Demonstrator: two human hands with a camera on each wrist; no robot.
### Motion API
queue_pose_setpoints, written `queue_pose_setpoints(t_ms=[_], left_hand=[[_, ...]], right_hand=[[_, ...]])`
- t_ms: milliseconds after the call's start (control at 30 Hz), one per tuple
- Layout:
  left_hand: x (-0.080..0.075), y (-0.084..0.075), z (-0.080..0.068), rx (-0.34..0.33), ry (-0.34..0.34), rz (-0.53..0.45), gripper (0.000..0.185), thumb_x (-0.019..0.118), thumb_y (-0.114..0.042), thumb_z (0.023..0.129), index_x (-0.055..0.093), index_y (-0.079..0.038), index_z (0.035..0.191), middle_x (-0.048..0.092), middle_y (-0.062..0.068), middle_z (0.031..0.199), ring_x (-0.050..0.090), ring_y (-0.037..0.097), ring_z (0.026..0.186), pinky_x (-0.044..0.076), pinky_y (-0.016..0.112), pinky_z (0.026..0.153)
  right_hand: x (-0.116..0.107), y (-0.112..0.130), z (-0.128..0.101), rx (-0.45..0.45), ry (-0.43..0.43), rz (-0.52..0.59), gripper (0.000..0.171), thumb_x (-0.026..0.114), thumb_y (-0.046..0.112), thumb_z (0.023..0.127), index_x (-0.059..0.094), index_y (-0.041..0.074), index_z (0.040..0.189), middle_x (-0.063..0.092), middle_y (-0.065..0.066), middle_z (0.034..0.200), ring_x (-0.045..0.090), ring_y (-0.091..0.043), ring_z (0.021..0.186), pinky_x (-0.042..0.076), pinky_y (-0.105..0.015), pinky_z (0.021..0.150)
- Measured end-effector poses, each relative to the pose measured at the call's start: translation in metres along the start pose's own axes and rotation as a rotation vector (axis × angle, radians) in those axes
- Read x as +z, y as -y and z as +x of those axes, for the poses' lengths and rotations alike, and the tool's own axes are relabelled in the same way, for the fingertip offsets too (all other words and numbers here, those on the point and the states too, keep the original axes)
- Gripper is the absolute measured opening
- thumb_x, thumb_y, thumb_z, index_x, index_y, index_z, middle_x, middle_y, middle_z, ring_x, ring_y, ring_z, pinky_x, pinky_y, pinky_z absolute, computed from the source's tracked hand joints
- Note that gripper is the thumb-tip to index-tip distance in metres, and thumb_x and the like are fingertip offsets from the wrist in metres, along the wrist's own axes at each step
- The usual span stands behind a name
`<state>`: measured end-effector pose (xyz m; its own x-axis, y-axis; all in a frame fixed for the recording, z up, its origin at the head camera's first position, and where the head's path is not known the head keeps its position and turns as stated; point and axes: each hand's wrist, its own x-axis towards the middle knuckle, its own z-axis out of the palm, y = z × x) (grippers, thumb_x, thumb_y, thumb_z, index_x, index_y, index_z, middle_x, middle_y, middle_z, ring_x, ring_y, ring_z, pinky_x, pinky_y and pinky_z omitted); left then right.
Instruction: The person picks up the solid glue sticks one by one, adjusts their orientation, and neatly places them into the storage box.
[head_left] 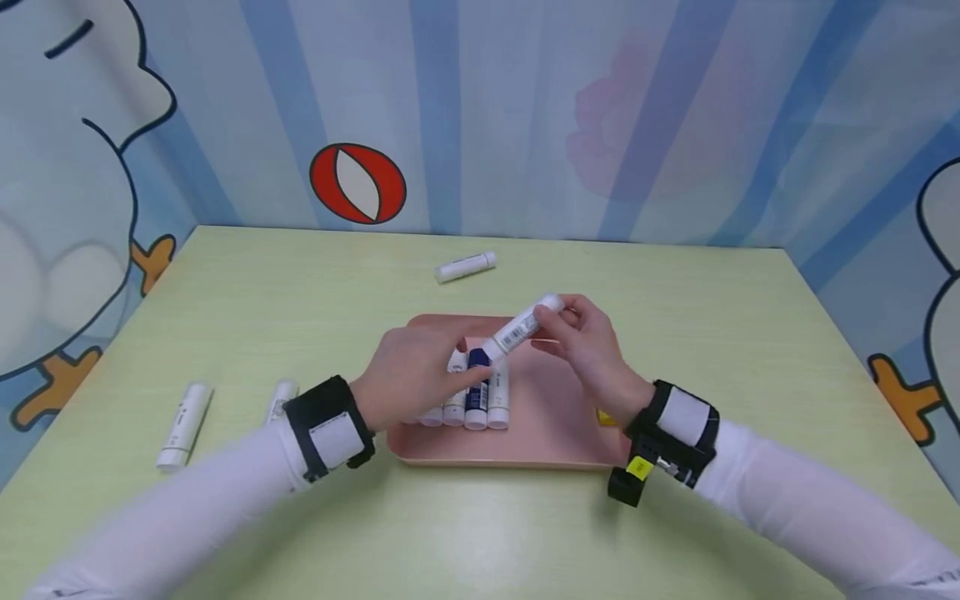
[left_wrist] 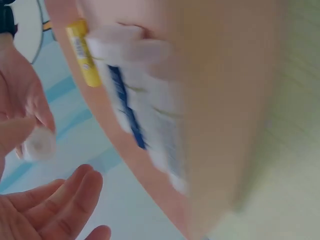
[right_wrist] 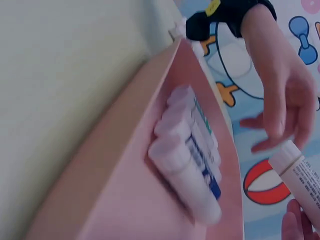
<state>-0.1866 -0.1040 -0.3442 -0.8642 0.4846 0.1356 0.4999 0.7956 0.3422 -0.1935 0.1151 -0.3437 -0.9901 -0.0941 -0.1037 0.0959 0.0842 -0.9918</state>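
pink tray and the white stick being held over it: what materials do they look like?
Shallow pink tray: likely moulded plastic, smooth matte finish, rounded corners and a low raised rim with soft, even sheen. White cylindrical stick with barcode label, held in the right hand: looks like glossy plastic tube with a printed paper or film label; which of the two is unclear.

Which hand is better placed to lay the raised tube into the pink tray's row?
Right, probably. The right hand grips the white tube above the pink tray; the left hand hovers open over the row of tubes, not clearly touching it.
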Motion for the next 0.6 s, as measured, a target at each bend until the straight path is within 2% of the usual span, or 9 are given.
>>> queue_pose_setpoints(t_ms=[67,200,333,467,600], left_hand=[[-0.004,0.008,-0.006,-0.052,0.029,0.034,0.053,0.069,-0.045,0.088,0.058,-0.015,0.13,0.065,0.001,0.096,0.058,0.013,0.077,0.049,0.03,0.059],[-0.011,0.028,-0.015,-0.117,0.022,0.101,0.059,0.065,-0.046,0.091,0.054,-0.008,0.135,0.066,0.008,0.11,0.063,0.021,0.091,0.054,0.038,0.072],[-0.013,0.046,-0.02,-0.193,0.02,0.124,0.062,0.066,-0.041,0.091,0.049,-0.003,0.137,0.065,0.014,0.112,0.063,0.024,0.088,0.055,0.038,0.071],[-0.012,0.056,-0.021,-0.29,0.088,0.079,0.066,0.066,-0.038,0.092,0.043,0.001,0.14,0.065,0.012,0.093,0.06,0.022,0.073,0.052,0.031,0.06],[-0.008,0.058,-0.021,-0.352,0.174,-0.009,0.066,0.063,-0.036,0.094,0.041,0.004,0.141,0.064,0.011,0.086,0.059,0.021,0.07,0.049,0.029,0.059]], right_hand=[[-0.007,0.001,0.002,-0.023,0.011,-0.047,0.041,0.053,0.021,0.102,0.041,-0.004,0.132,0.057,-0.022,0.127,0.064,-0.018,0.1,0.051,-0.032,0.089],[-0.024,0.004,0.006,-0.062,0.022,-0.147,0.043,0.053,0.019,0.101,0.039,-0.005,0.134,0.056,-0.023,0.126,0.065,-0.017,0.095,0.052,-0.031,0.087],[-0.038,0.007,0.011,-0.076,0.027,-0.214,0.046,0.055,0.02,0.101,0.036,-0.004,0.136,0.056,-0.022,0.12,0.065,-0.015,0.092,0.053,-0.031,0.084],[-0.05,0.01,0.016,-0.065,0.056,-0.264,0.045,0.055,0.018,0.1,0.034,-0.003,0.134,0.056,-0.021,0.112,0.064,-0.018,0.089,0.054,-0.033,0.083],[-0.058,0.01,0.019,-0.053,0.1,-0.377,0.044,0.056,0.018,0.1,0.036,-0.004,0.132,0.055,-0.02,0.105,0.062,-0.029,0.09,0.054,-0.036,0.082]])
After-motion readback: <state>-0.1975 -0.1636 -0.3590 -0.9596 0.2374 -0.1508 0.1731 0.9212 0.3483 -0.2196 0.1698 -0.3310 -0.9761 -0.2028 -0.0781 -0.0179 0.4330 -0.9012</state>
